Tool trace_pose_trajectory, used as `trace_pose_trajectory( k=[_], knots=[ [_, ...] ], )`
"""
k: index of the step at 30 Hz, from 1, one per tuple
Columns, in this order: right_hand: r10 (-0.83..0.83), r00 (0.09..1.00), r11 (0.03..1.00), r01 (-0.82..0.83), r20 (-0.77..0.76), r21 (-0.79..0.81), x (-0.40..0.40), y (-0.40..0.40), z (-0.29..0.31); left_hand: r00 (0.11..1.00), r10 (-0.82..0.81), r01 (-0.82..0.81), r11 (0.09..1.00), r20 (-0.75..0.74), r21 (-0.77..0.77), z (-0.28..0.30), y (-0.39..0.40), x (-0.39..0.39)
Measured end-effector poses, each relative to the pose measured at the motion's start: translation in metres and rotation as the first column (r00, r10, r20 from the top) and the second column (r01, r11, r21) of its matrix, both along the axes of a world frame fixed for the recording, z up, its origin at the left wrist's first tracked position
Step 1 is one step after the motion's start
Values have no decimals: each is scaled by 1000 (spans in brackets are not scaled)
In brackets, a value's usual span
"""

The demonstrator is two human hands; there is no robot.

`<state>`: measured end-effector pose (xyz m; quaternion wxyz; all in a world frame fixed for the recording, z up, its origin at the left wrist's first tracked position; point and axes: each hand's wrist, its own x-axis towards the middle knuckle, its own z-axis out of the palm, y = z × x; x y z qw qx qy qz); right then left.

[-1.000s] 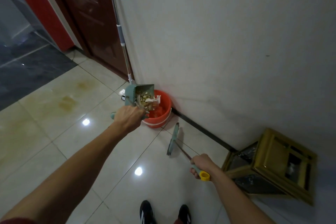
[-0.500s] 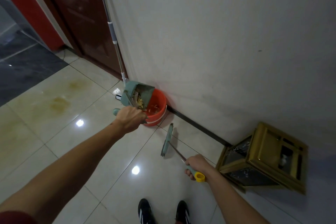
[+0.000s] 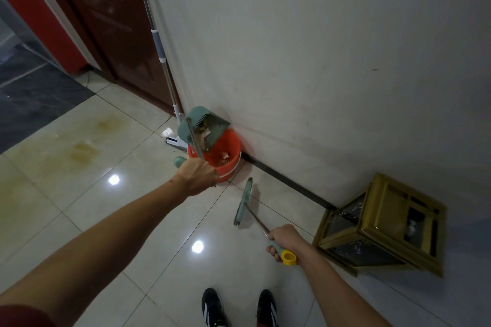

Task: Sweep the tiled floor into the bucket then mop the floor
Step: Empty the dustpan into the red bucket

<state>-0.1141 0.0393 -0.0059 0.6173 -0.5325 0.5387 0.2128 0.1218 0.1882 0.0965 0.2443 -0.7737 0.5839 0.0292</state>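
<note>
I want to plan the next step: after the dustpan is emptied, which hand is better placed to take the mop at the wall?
Probably the left. The left hand holds the dustpan tipped over the orange bucket, right beside the mop that leans on the wall. The right hand grips the broom farther away.

Left hand (image 3: 198, 176) tips dustpan (image 3: 203, 129), seemingly partly emptied, over bucket (image 3: 233, 146).
</note>
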Motion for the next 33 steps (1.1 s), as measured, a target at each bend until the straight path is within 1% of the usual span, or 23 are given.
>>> trace_pose_trajectory(
  k=[3,5,7,11,14,15,17,19,21,26,29,33],
  knots=[
    [3,1000,1000,-3,-3,0,-1,-1,0,997,-56,49,992,55,120,-6,-2,-13],
    [-4,1000,1000,4,1,9,-2,-3,0,997,-58,49,986,55,156,-10,-3,-17],
    [-15,1000,1000,15,0,13,-3,-4,-2,999,-41,37,986,22,161,-12,-4,-14],
    [-31,1000,999,31,-1,18,-5,-8,-6,999,-39,35,992,33,118,-3,-8,-2],
    [-39,999,999,39,-3,18,-5,-10,-6,998,-54,54,997,-15,48,17,-19,-7],
    [-40,999,999,40,-1,19,-5,-10,-6,997,-73,73,997,-11,39,21,-22,-8],
    [-47,999,999,46,8,22,-5,-12,-6,996,-83,82,995,30,61,14,-24,-7],
    [-53,998,998,52,16,23,-4,-13,-6,996,-60,50,990,70,132,2,-20,-6],
    [-55,998,998,54,28,28,-5,-13,-6,992,-83,65,982,97,178,-7,-16,-9],
    [-51,998,998,50,41,41,-7,-15,-10,991,-120,108,978,59,176,-19,-21,-22],
    [-48,997,998,45,55,47,-7,-19,-9,995,-77,68,987,57,144,-11,-24,-20],
    [-44,997,998,41,56,56,-10,-23,-10,999,-7,5,998,32,59,1,-26,-10]
  ],
)
